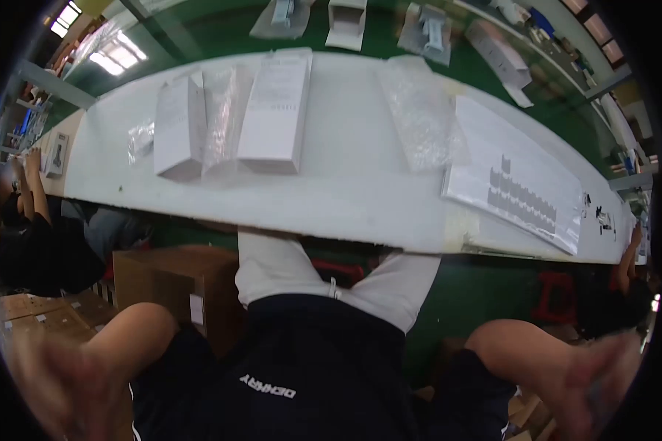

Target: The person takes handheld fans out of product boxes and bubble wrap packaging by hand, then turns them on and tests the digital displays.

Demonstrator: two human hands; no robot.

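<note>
Left hand [59,382] is showing blurred, well short of long white tabletop [338,202]; can't tell finger state. Brown cardboard carton [158,283] is sitting below tabletop's near edge. Two white oblong cardboard boxes [276,117] are lying on tabletop, well apart from both hands. Right hand [599,378] is blurring likewise; can't tell.

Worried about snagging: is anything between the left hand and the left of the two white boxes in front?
Nothing visible blocks the left hand: the white table is bare before the near end of the left white box. The brown cardboard box sits below the tabletop. Bubble wrap lies along the white box's right side.
</note>
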